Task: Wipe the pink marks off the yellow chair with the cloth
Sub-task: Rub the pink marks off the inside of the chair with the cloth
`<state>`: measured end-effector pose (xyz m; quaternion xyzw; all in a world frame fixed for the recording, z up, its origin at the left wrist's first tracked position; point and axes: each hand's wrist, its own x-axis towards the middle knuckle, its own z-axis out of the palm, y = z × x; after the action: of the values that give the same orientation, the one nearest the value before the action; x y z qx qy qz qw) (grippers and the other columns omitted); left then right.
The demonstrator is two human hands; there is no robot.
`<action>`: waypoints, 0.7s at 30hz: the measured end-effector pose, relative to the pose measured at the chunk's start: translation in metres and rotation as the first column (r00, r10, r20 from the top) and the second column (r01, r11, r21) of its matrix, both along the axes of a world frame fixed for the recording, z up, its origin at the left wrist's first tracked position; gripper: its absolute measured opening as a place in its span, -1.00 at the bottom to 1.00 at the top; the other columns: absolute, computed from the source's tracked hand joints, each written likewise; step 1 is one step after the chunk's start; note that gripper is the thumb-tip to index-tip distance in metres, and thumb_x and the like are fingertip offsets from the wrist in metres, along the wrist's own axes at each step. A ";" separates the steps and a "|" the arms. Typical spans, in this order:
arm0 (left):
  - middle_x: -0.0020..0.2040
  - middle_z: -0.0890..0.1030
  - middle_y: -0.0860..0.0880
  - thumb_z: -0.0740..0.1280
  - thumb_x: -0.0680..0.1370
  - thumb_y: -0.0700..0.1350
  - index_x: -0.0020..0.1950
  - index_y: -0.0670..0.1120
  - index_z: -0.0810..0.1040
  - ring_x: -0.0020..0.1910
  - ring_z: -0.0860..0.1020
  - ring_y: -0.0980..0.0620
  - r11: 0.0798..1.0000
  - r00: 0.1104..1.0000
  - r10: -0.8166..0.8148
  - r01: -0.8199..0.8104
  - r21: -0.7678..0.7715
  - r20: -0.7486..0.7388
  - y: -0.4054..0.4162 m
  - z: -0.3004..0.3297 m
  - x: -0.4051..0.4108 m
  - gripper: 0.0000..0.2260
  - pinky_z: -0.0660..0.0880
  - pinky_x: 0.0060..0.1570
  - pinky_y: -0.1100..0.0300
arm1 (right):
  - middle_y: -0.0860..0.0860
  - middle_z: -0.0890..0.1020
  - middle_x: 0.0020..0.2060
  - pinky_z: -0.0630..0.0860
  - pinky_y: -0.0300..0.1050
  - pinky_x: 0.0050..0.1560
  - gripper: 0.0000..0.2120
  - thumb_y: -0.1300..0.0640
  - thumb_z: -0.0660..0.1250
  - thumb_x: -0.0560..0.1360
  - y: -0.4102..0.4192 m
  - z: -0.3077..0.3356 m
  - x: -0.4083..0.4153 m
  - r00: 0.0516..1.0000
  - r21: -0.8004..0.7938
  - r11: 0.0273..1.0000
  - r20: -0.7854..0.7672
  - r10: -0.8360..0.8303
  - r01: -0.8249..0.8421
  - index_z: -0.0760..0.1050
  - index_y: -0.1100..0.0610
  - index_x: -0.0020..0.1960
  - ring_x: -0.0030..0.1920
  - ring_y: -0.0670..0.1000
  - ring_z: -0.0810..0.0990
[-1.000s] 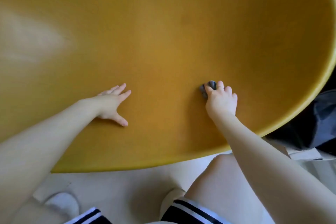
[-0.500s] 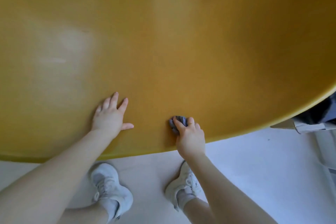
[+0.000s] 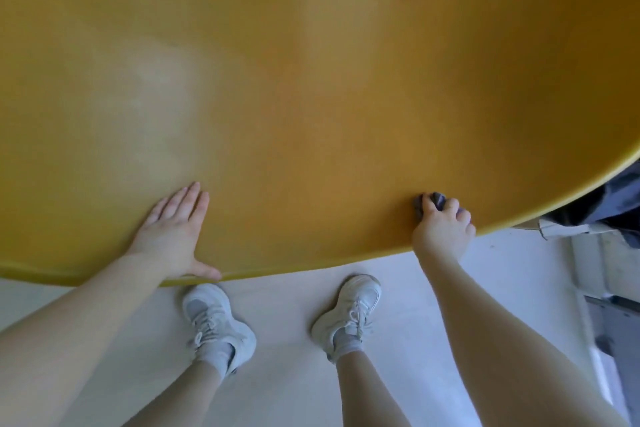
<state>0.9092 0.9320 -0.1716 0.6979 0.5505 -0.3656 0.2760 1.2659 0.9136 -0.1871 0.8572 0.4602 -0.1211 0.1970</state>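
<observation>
The yellow chair (image 3: pixel 311 97) fills the upper two thirds of the head view as a broad curved shell, its near rim arcing across the lower part. My left hand (image 3: pixel 173 229) lies flat on the shell close to the rim, fingers straight, thumb along the edge. My right hand (image 3: pixel 441 225) grips a small bunched grey-purple cloth (image 3: pixel 437 200) and presses it onto the yellow surface just inside the rim at the right. Most of the cloth is hidden under the fingers. I see no pink marks on the visible surface.
Below the rim is a pale floor (image 3: pixel 284 305) with my two white sneakers (image 3: pixel 218 322) (image 3: pixel 349 312) standing on it. A dark bag or fabric (image 3: pixel 609 198) and pale boxes (image 3: pixel 568 229) sit at the right edge beside the chair.
My right hand has slid the cloth to the right along the near rim. The left hand has shifted down to the rim. The view has pulled back, showing both feet.
</observation>
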 end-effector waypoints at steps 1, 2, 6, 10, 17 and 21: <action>0.53 -0.29 -0.12 0.38 0.20 0.42 0.53 -0.13 -0.23 0.52 -0.20 -0.06 1.000 1.000 -0.019 0.019 -0.002 -0.009 -0.001 0.002 -0.007 0.21 -0.19 0.47 0.07 | 0.16 0.32 0.29 0.23 0.03 0.19 -0.58 0.20 0.10 0.57 -0.002 -0.005 -0.015 0.999 -0.002 1.000 -0.036 0.000 0.000 0.28 -0.02 0.41 0.24 0.21 0.27; 0.52 -0.30 -0.13 0.37 0.19 0.44 0.53 -0.14 -0.24 0.52 -0.21 -0.06 0.998 0.998 -0.056 0.055 -0.008 -0.028 -0.001 0.004 -0.013 0.23 -0.21 0.46 0.07 | 0.16 0.30 0.32 0.21 0.03 0.21 -0.57 0.19 0.09 0.58 -0.004 -0.012 -0.032 0.995 -0.006 1.000 -0.095 -0.006 0.006 0.25 -0.02 0.43 0.24 0.21 0.26; 0.53 -0.28 -0.14 0.27 0.20 0.51 0.53 -0.18 -0.22 0.52 -0.21 -0.06 0.989 0.981 -0.150 0.151 -0.004 -0.125 -0.004 0.015 -0.033 0.22 -0.21 0.46 0.05 | 0.13 0.25 0.35 0.22 0.04 0.22 -0.57 0.11 0.06 0.60 -0.009 -0.029 -0.100 0.969 -0.034 0.999 -0.246 -0.018 0.010 0.17 -0.08 0.46 0.23 0.20 0.27; 0.53 -0.26 -0.18 0.26 0.21 0.51 0.52 -0.22 -0.21 0.52 -0.21 -0.10 0.985 0.970 -0.154 0.166 0.052 -0.185 -0.007 0.028 -0.045 0.22 -0.25 0.45 0.02 | 0.09 0.22 0.37 0.18 0.03 0.25 -0.56 0.08 0.07 0.60 -0.017 -0.030 -0.175 0.917 -0.056 0.997 -0.392 -0.070 0.052 0.16 -0.15 0.45 0.25 0.17 0.25; 0.53 -0.26 -0.17 0.33 0.25 0.43 0.50 -0.23 -0.28 0.52 -0.22 -0.12 0.990 0.962 -0.117 0.133 0.046 -0.248 -0.007 0.057 -0.083 0.21 -0.23 0.46 0.03 | 0.07 0.30 0.31 0.23 -0.01 0.18 -0.56 0.10 0.11 0.57 -0.020 -0.002 -0.309 0.761 -0.066 0.996 -0.649 0.004 -0.061 0.23 -0.17 0.42 0.24 0.15 0.28; 0.52 -0.29 -0.16 0.36 0.28 0.38 0.50 -0.23 -0.30 0.51 -0.24 -0.10 0.988 0.974 -0.105 0.125 0.087 -0.202 -0.013 0.086 -0.094 0.19 -0.24 0.45 0.07 | 0.07 0.47 0.16 0.36 -0.08 0.13 -0.57 0.25 0.11 0.57 -0.009 0.029 -0.348 0.403 -0.108 0.991 -0.913 -0.065 -0.083 0.33 -0.02 0.39 0.16 0.10 0.44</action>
<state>0.8153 0.9188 -0.0854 0.7019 0.5511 -0.4205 0.1637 0.9181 0.9045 -0.1580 0.6338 0.4880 -0.5995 -0.0282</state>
